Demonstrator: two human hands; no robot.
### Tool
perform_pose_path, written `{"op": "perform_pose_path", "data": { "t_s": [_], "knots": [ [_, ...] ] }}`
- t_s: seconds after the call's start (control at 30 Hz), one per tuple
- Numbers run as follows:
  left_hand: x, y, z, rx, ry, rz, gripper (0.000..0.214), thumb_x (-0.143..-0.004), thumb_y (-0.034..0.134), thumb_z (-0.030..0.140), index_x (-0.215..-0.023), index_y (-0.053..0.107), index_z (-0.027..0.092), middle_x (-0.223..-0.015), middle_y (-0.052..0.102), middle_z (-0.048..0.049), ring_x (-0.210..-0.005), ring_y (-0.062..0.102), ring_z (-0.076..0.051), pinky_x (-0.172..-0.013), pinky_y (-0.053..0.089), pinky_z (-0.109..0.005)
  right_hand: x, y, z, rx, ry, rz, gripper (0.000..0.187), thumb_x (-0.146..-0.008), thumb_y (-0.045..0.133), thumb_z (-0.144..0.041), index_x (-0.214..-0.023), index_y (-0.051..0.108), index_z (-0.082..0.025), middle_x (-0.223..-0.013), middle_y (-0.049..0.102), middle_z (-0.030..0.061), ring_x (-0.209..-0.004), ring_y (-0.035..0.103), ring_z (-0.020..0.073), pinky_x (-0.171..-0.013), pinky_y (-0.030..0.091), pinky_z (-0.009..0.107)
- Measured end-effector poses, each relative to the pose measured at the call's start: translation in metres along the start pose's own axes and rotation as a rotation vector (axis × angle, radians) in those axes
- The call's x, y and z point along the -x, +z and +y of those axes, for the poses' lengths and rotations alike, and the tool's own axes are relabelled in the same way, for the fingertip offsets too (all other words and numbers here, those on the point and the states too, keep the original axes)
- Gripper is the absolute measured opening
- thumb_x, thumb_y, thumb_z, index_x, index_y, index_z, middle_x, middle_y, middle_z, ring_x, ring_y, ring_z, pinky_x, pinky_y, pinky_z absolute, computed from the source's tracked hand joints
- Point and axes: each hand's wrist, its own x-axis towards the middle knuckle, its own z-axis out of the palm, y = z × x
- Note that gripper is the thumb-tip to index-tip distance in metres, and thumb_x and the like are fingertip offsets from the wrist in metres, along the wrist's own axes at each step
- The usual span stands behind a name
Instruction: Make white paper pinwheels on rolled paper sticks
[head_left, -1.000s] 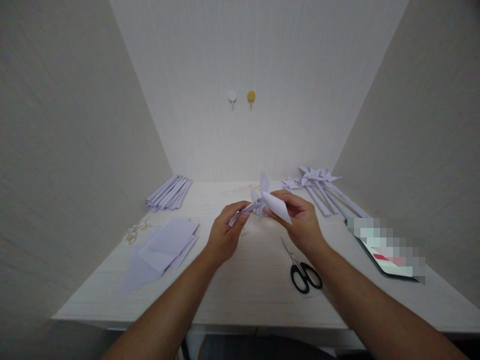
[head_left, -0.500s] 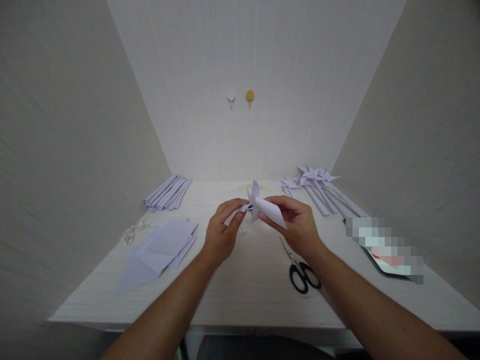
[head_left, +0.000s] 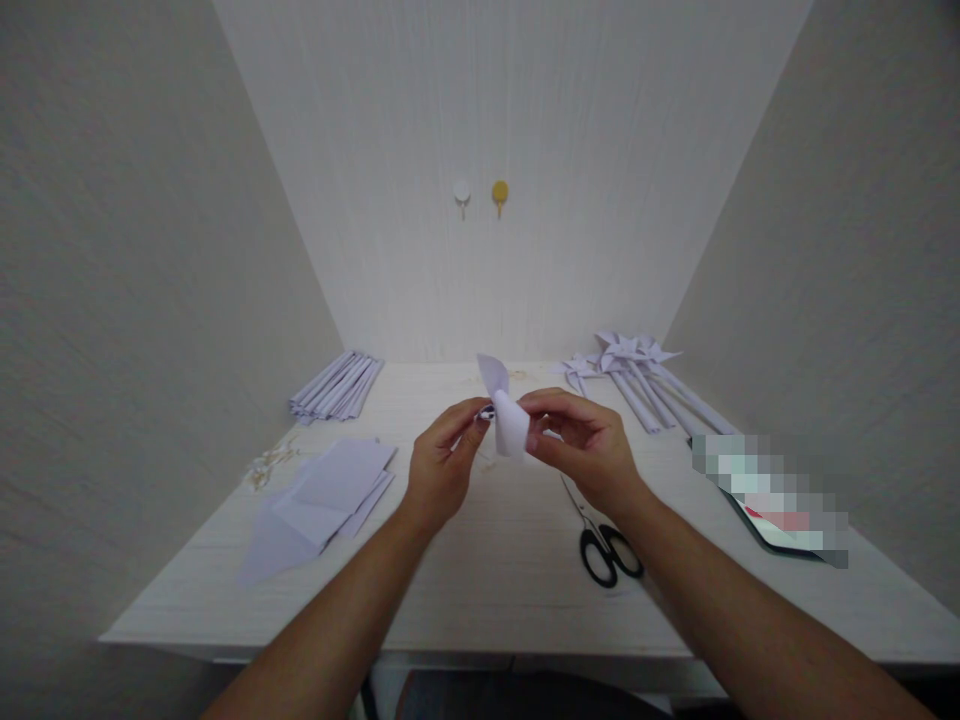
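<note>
- Since half a second ago, the paper pinwheel (head_left: 512, 428) has turned: its broad blade, which stuck out to the right, now hangs downward, and another blade leans up to the left.
- Pale back wall (head_left: 480, 100) rises behind the white tabletop (head_left: 465, 590).
- Right hand (head_left: 589, 440): fingers curled and partly open, tips at the edge of the broad blade; I cannot tell whether they grip or merely touch it.
- Left hand (head_left: 442, 455): thumb and forefinger closed in a pinch on the pinwheel near its centre, holding it above the middle of the table.
- Pinwheels on paper sticks (head_left: 630, 352) lie overlapping at the back right.
- Paper sheets (head_left: 341, 480) overlap in a loose stack at the left.
- Phone (head_left: 787, 545), partly pixelated, lies at the right.
- Rolled paper sticks (head_left: 337, 385) are heaped behind the sheets.
- Black-handled scissors (head_left: 598, 555) lie beside the right forearm, blades pointing away.
- Small white and tan pieces (head_left: 266, 465), too small to identify, sit beside the sheets.
- Yellow hook (head_left: 500, 190) and white hook (head_left: 462, 191) are side by side on the wall.
</note>
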Motion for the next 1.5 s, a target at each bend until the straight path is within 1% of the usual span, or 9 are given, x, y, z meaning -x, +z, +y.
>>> {"op": "perform_pose_path", "data": {
  "t_s": [0.17, 0.27, 0.47, 0.57, 0.8, 0.97, 1.23, 1.4, 1.5],
  "knots": [
    [0.000, 0.000, 0.004, 0.018, -0.051, 0.044, 0.028, -0.093, 0.069, 0.038, -0.113, 0.079, 0.022, -0.120, 0.078, -0.0084, -0.116, 0.070, -0.027, -0.106, 0.051, -0.042, -0.001, 0.002, 0.002, 0.059, 0.046, 0.026, 0.017, -0.079, 0.082, -0.022, -0.095, 0.081, -0.027, -0.092, 0.075, 0.0019, -0.079, 0.064, 0.0152, -0.071, 0.052, 0.029],
    [-0.001, 0.000, 0.005, 0.003, -0.052, 0.021, 0.026, -0.093, 0.069, 0.036, -0.112, 0.079, 0.022, -0.120, 0.079, -0.0076, -0.116, 0.071, -0.026, -0.106, 0.052, -0.042, 0.000, 0.006, 0.005, 0.106, 0.092, 0.026, 0.013, -0.081, 0.082, -0.029, -0.093, 0.080, -0.025, -0.092, 0.077, 0.0034, -0.080, 0.066, 0.0164, -0.072, 0.052, 0.030],
    [-0.002, 0.000, -0.005, -0.040, -0.018, 0.052, 0.024, -0.094, 0.068, 0.035, -0.112, 0.078, 0.022, -0.119, 0.078, -0.0079, -0.114, 0.071, -0.024, -0.104, 0.052, -0.042, -0.001, 0.002, 0.014, 0.281, 0.223, 0.019, 0.016, -0.077, 0.081, -0.034, -0.086, 0.080, -0.021, -0.077, 0.075, 0.0031, -0.065, 0.060, 0.0144, -0.059, 0.046, 0.028],
    [-0.004, -0.002, -0.009, -0.021, 0.029, 0.099, 0.023, -0.095, 0.066, 0.034, -0.112, 0.075, 0.021, -0.118, 0.077, -0.0086, -0.113, 0.070, -0.023, -0.102, 0.053, -0.040, 0.000, -0.001, 0.018, 0.376, 0.259, -0.062, 0.015, -0.077, 0.078, -0.034, -0.081, 0.079, -0.020, -0.070, 0.072, 0.0020, -0.059, 0.054, 0.0130, -0.054, 0.041, 0.027],
    [-0.014, -0.015, -0.010, 0.033, 0.173, 0.318, 0.021, -0.098, 0.063, 0.035, -0.112, 0.068, 0.021, -0.113, 0.074, -0.0079, -0.110, 0.069, -0.022, -0.103, 0.050, -0.041, 0.010, 0.015, 0.023, 0.534, 0.050, -0.332, 0.006, -0.087, 0.074, -0.024, -0.087, 0.079, -0.022, -0.084, 0.075, 0.0044, -0.078, 0.064, 0.0182, -0.071, 0.049, 0.032],
    [-0.015, -0.015, -0.013, 0.049, 0.166, 0.311, 0.021, -0.099, 0.063, 0.035, -0.115, 0.067, 0.022, -0.112, 0.073, -0.0068, -0.109, 0.070, -0.022, -0.101, 0.051, -0.040, 0.016, 0.023, 0.032, 0.601, -0.004, -0.475, 0.004, -0.085, 0.076, -0.018, -0.087, 0.077, -0.022, -0.089, 0.076, 0.0055, -0.086, 0.066, 0.0211, -0.083, 0.051, 0.037],
    [-0.014, -0.013, -0.007, 0.050, 0.144, 0.314, 0.017, -0.098, 0.062, 0.032, -0.111, 0.066, 0.022, -0.103, 0.072, -0.0043, -0.100, 0.068, -0.019, -0.093, 0.050, -0.036, 0.017, 0.021, 0.036, 0.708, 0.098, -0.515, 0.008, -0.081, 0.076, -0.015, -0.088, 0.076, -0.020, -0.086, 0.072, 0.0042, -0.080, 0.063, 0.0196, -0.075, 0.050, 0.033],
    [-0.015, -0.016, -0.001, 0.012, 0.153, 0.373, 0.017, -0.097, 0.060, 0.032, -0.110, 0.063, 0.021, -0.093, 0.067, -0.0029, -0.092, 0.064, -0.018, -0.088, 0.048, -0.034, 0.017, 0.018, 0.029, 0.741, 0.071, -0.555, 0.030, -0.069, 0.086, -0.019, -0.097, 0.075, -0.021, -0.098, 0.071, 0.0041, -0.091, 0.065, 0.0220, -0.085, 0.051, 0.036],
    [-0.016, -0.017, 0.000, 0.026, 0.150, 0.392, 0.019, -0.097, 0.061, 0.034, -0.112, 0.062, 0.022, -0.091, 0.065, -0.0022, -0.088, 0.062, -0.018, -0.086, 0.048, -0.034, 0.019, 0.019, 0.028, 0.811, 0.054, -0.595, 0.038, -0.069, 0.087, -0.024, -0.104, 0.074, -0.021, -0.106, 0.070, 0.0058, -0.097, 0.065, 0.0234, -0.086, 0.052, 0.036]
  ]
}}
